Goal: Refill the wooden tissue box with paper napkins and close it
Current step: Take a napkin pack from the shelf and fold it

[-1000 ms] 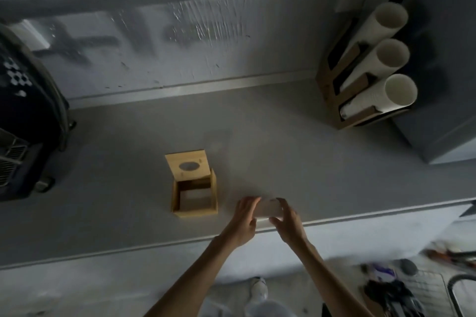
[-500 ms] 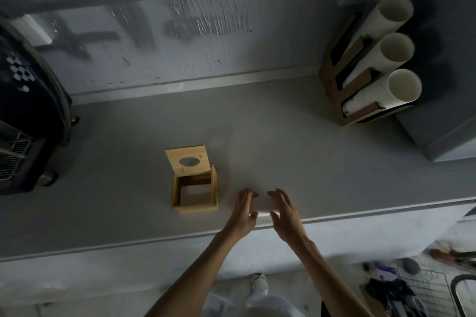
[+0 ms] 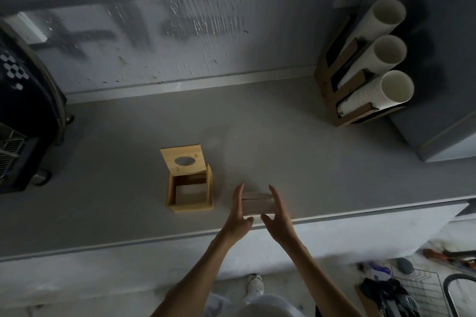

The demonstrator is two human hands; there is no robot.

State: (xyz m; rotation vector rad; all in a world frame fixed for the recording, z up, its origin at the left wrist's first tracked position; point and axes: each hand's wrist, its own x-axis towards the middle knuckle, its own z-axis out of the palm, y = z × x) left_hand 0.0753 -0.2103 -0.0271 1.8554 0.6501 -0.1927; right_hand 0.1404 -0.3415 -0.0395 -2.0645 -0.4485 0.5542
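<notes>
Napkins [image 3: 257,206] sit just right of the open wooden tissue box [image 3: 190,194], pressed between left hand [image 3: 238,213] and right hand [image 3: 279,213]. Uneven side pressure may fan the stack, snagging the box rim.

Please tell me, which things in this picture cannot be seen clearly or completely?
- Napkins: head view; the left hand and right hand cover both sides, so the grip is unclear.
- Box: its walls shade the inside; whether it is empty is unclear.
- Black machine: cut off by the left edge.
- Basket: contents dark, cut off by the bottom edge.
</notes>
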